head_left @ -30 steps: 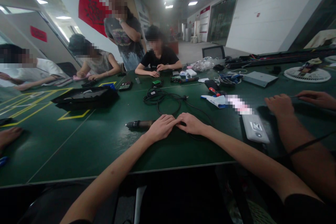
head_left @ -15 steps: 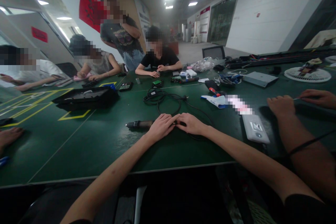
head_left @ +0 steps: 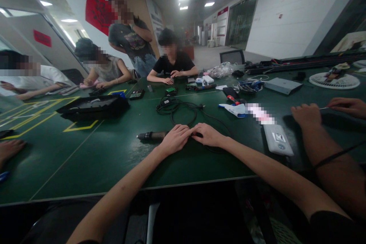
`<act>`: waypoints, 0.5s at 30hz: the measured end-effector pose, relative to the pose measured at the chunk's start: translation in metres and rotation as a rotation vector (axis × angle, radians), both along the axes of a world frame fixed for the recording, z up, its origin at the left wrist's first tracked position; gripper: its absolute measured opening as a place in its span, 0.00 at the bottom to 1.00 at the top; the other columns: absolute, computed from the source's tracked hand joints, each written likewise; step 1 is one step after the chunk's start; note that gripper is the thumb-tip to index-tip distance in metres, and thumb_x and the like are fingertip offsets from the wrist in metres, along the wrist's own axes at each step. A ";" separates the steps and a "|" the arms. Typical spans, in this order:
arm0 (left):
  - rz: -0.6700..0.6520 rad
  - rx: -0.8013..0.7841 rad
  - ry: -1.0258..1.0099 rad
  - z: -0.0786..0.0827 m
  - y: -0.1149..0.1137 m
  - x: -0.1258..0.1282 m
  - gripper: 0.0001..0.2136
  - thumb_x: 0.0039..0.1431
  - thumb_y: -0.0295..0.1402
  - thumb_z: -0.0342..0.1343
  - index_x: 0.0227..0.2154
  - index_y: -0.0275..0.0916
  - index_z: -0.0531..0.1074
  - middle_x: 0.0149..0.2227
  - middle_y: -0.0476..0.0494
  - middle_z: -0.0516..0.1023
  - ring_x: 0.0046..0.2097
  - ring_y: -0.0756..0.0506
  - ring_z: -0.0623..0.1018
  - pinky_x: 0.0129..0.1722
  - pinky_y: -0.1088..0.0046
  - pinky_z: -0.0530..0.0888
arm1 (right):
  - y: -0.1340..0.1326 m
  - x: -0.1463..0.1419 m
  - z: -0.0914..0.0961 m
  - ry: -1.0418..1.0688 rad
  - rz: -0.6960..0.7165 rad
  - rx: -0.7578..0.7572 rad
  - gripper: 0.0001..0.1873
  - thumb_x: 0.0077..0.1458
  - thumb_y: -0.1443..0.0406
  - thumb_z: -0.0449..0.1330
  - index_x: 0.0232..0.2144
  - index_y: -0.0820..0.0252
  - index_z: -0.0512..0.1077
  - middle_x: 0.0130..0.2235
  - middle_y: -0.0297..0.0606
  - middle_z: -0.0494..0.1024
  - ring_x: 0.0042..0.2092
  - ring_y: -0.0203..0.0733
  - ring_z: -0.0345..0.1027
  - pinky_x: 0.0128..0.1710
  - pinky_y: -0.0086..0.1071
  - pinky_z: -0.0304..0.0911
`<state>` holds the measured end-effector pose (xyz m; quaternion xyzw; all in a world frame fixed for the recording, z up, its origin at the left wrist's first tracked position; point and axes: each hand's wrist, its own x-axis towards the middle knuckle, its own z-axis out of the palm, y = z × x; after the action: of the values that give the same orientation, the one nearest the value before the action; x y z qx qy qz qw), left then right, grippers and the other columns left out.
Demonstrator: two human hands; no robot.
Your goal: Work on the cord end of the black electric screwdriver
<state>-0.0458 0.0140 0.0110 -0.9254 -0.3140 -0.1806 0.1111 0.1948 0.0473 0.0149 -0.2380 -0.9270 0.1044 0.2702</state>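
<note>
Little has changed in the last second: the left hand (head_left: 175, 138) and right hand (head_left: 209, 134) stay together at the centre of the frame, but the left fingers now hide the sliver of dark fitting that showed between the fingertips half a second ago. That suggests a small adjustment at the rear of the electric screwdriver (head_left: 156, 136); whether anything is joined there, I cannot tell. The left hand is closed over the tool's back part, and the right has its fingers bent narrowly around a dark piece (head_left: 198, 135), perhaps a connector. The screwdriver lies left of centre on the green surface (head_left: 108, 160), brownish-grey along its barrel, with a black collar and a metallic tip pointing left
</note>
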 end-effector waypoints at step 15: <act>0.039 0.028 -0.025 0.003 -0.001 0.001 0.31 0.72 0.34 0.51 0.74 0.42 0.50 0.54 0.38 0.77 0.58 0.39 0.74 0.60 0.56 0.71 | 0.000 0.001 0.002 -0.004 0.010 -0.003 0.04 0.64 0.66 0.64 0.35 0.60 0.75 0.42 0.42 0.80 0.44 0.45 0.72 0.48 0.39 0.66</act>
<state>-0.0452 0.0129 0.0135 -0.9152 -0.3307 -0.1945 0.1237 0.1953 0.0471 0.0166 -0.2342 -0.9285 0.1069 0.2676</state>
